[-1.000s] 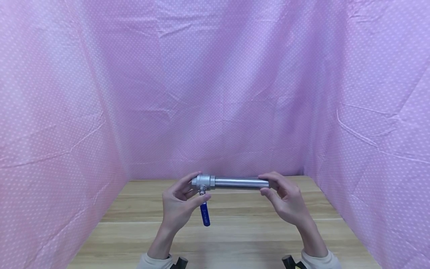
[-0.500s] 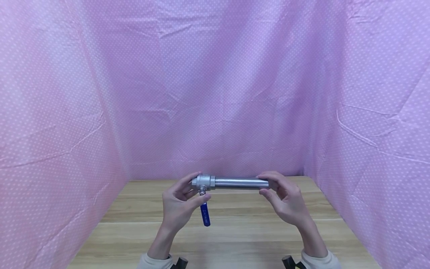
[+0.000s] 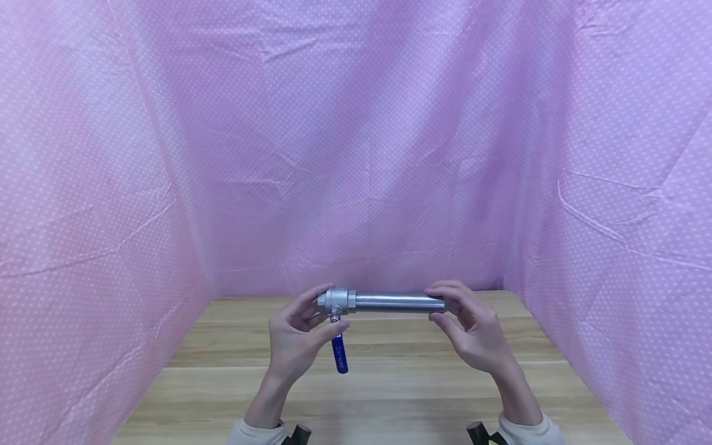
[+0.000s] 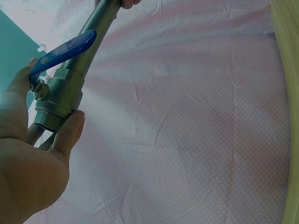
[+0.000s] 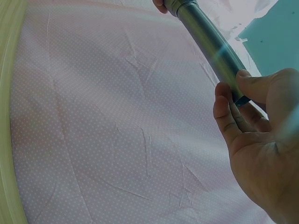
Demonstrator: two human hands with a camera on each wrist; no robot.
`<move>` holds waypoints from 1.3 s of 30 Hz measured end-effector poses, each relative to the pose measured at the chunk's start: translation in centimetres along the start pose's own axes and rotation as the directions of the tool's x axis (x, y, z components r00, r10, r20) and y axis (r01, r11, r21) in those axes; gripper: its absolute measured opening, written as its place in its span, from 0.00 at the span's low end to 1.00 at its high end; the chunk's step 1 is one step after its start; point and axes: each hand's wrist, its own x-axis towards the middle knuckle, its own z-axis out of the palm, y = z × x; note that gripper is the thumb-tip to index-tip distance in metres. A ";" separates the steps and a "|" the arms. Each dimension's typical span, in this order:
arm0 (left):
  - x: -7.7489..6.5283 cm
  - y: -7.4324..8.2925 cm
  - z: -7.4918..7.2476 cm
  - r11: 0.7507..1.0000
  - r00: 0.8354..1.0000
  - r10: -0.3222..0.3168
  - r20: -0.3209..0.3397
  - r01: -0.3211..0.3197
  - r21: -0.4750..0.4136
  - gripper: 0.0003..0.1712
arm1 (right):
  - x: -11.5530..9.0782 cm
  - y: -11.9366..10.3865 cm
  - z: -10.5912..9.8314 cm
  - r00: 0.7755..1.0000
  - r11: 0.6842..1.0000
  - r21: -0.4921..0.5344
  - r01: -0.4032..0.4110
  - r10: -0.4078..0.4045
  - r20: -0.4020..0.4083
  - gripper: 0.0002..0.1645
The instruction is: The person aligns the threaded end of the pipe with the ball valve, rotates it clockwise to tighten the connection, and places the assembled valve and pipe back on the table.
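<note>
A silver ball valve (image 3: 337, 300) with a blue lever handle (image 3: 339, 353) is joined at its hex end to a smooth metal pipe (image 3: 392, 302). The two lie in one line, held level above the table. My left hand (image 3: 296, 343) grips the valve body at its free end, the thumb against the lever near its stem. At the other end my right hand (image 3: 477, 330) pinches the pipe between thumb and fingers. In the left wrist view the lever (image 4: 65, 52) slants across the pipe. The pipe's free end (image 5: 242, 100) shows between the fingers in the right wrist view.
Beneath the hands is a wood-grain table (image 3: 384, 383). Pink dotted cloth (image 3: 356, 154) hangs behind it and on both sides. Dark camera mounts (image 3: 300, 434) sit at the wrists.
The right hand's fingers have shifted very slightly on the pipe's end. The left hand, the valve and its lever stay practically where they were.
</note>
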 end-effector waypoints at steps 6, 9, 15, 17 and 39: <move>0.0 0.0 0.0 1.000 1.000 -0.009 -0.006 0.009 0.007 0.41 | 0.0 0.0 0.0 1.000 1.000 -0.007 0.002 -0.002 -0.008 0.35; 0.0 0.0 0.0 1.000 1.000 -0.002 -0.002 0.002 0.001 0.41 | 0.0 0.1 0.0 1.000 1.000 -0.011 0.002 -0.002 -0.010 0.35; 0.0 -0.3 -0.1 0.999 0.999 0.032 0.018 -0.031 -0.017 0.41 | 0.0 0.2 -0.1 1.000 1.000 -0.005 0.003 -0.003 -0.011 0.33; 0.0 -0.4 -0.1 0.999 0.999 0.041 0.022 -0.040 -0.021 0.40 | -0.1 0.3 -0.1 1.000 1.000 -0.001 0.006 -0.006 -0.014 0.32; 0.0 -0.5 -0.1 0.998 0.998 0.059 0.029 -0.058 -0.028 0.41 | -0.1 0.3 -0.1 1.000 1.000 0.000 0.010 -0.010 -0.015 0.32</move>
